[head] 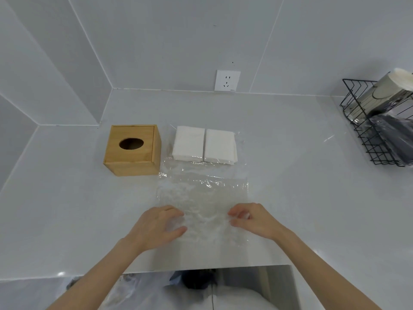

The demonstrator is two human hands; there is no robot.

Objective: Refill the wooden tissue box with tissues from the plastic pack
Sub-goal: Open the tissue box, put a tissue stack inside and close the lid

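Observation:
A wooden tissue box [132, 149] with an oval hole in its top stands on the white counter. To its right, two stacks of white tissues [204, 145] lie side by side at the far end of a clear plastic pack [203, 193]. The pack's loose, crinkled near end stretches toward me. My left hand [159, 227] and my right hand [253, 219] pinch that near end at its left and right sides.
A black wire rack [366, 130] holding a shiny metal container and a dark bag hangs at the right. A wall socket [227, 80] sits behind the tissues. The counter's front edge [201, 268] runs just below my hands.

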